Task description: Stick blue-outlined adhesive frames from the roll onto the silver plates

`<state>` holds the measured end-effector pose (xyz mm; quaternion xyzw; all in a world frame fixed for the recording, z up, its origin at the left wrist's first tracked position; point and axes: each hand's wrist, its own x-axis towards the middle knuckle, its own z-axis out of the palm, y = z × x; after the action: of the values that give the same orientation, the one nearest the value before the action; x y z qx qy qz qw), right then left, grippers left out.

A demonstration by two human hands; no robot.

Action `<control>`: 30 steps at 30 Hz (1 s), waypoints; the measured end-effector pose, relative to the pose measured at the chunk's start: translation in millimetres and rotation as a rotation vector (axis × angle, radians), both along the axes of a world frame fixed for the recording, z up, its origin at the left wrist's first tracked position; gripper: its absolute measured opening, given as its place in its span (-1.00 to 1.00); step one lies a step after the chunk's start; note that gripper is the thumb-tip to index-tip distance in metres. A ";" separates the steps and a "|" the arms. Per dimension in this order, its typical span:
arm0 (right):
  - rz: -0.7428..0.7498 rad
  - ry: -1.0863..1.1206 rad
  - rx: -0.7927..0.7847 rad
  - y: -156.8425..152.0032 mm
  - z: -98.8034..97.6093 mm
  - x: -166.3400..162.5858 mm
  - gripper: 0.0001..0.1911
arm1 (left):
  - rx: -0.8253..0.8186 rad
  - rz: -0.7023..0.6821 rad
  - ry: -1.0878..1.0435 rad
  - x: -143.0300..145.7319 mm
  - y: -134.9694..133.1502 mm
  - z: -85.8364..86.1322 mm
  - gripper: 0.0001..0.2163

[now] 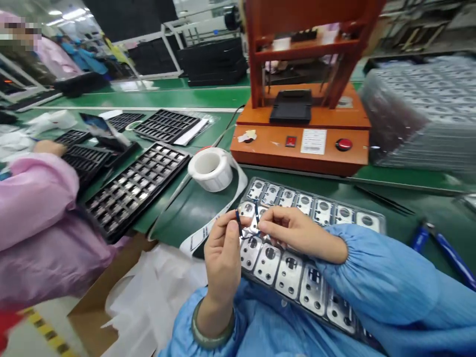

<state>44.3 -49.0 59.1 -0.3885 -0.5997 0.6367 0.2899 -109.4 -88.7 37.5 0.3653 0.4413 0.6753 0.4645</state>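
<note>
My left hand (223,253) pinches one end of a small thin dark strip (238,223) between thumb and fingers. My right hand (293,230) grips the strip's other end (256,212), fingers closed. Both hands hover just above a clear plastic tray (372,218) holding several metal parts in rows. The tray lies tilted across my lap and the green table's near edge. A green bangle (211,337) circles my left wrist, and my sleeves are blue.
An orange press machine (301,139) with a red button (343,144) stands behind the tray. A white tape roll (210,168) and black component trays (137,186) lie left. A pink-sleeved co-worker (37,223) sits at left. Blue-handled pliers (442,248) and stacked clear trays (420,109) are right.
</note>
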 end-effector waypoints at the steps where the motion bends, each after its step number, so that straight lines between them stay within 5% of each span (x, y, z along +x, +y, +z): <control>1: -0.054 -0.016 0.021 -3.8 -0.6 10.0 -0.75 | -0.008 -0.049 0.055 6.0 3.5 -0.6 -0.83; 7: -0.419 -0.181 0.099 -32.4 -7.6 73.3 -0.78 | 0.240 -0.333 0.766 23.7 31.8 9.3 -0.83; 10: -0.564 -0.251 0.087 -46.3 -14.2 100.3 -0.75 | 0.266 -0.425 0.902 31.3 46.0 16.4 -0.85; 18: -0.744 -0.248 -0.029 -60.9 -26.6 125.5 -0.66 | 0.108 -0.852 0.863 76.9 68.9 19.2 -0.88; 23: -0.737 -0.246 0.012 -58.9 -31.5 124.4 -0.74 | -0.291 -1.139 0.565 104.4 77.6 11.6 -0.87; 26: -0.709 -0.265 0.039 -58.9 -30.3 126.0 -0.77 | -0.480 -1.224 0.564 112.3 83.1 13.1 -0.86; 30: -0.724 -0.312 0.093 -63.3 -24.4 131.5 -0.79 | -0.453 -1.232 0.621 121.3 87.3 15.8 -0.83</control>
<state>175.7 -112.3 34.7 -0.6534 -0.4891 0.3986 0.4183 12.0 -1.5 53.3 0.6172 0.3961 0.0480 0.6781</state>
